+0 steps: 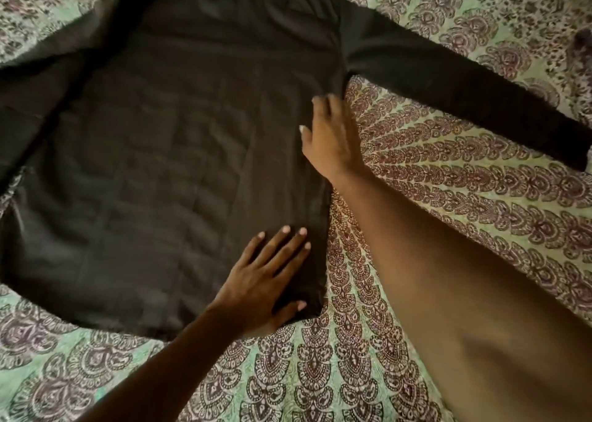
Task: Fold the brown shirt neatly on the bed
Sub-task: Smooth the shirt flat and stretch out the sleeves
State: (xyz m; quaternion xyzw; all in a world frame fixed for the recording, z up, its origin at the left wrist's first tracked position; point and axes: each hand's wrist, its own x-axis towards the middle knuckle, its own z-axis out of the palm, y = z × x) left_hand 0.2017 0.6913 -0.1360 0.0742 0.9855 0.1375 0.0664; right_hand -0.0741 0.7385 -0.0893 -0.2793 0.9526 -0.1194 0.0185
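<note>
Shirt spread flat, both hands on its right edge, no fold made yet.

Head view: I see the brown shirt (179, 152) lying across the centre and left of the frame on the patterned bed cover (416, 216), one sleeve (464, 91) reaching toward the upper right. My left hand (269, 280), fingers straight and relaxed, presses flat on the hem corner at lower centre; my right hand (333, 136) lies flat, fingers straight, against the side seam below the armpit, gripping nothing. I judge the risk is dragging: the loose cloth could bunch, leaving the coming fold crooked.
</note>
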